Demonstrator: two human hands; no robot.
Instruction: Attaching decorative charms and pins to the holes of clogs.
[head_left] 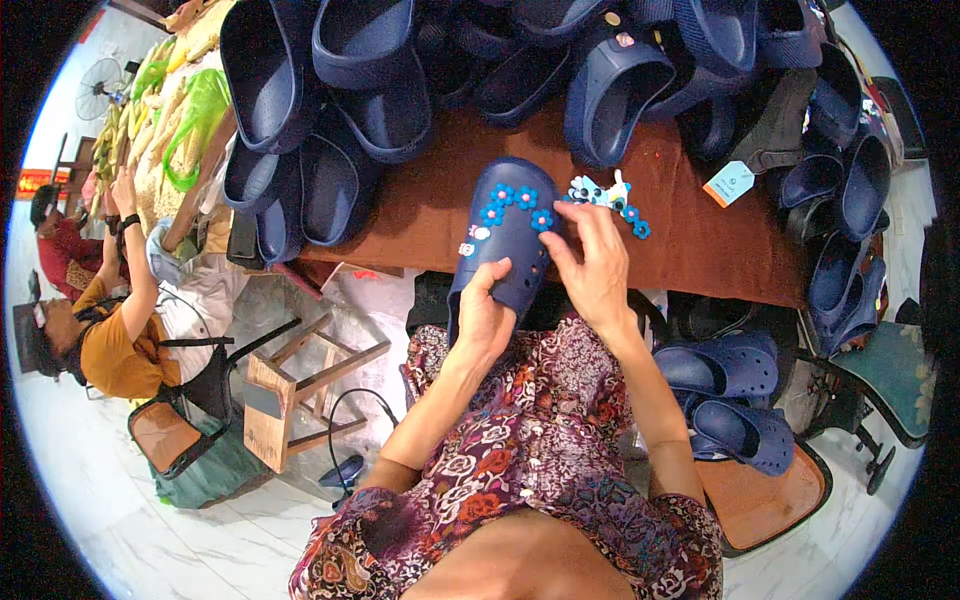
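In the head view, my left hand grips a navy clog near its heel, the thumb laid over its upper. The clog is in front of me, its toe pointing away over the near edge of the brown tabletop. Blue flowers dot its upper, with small pale charms on its left side. My right hand is at the clog's right side, thumb and forefinger a narrow gap apart beside the rightmost flower; I can't tell whether they pinch it. Just beyond these fingers, more charms lie on the tabletop. Other navy clogs crowd the far side, and a pale tag lies to the right.
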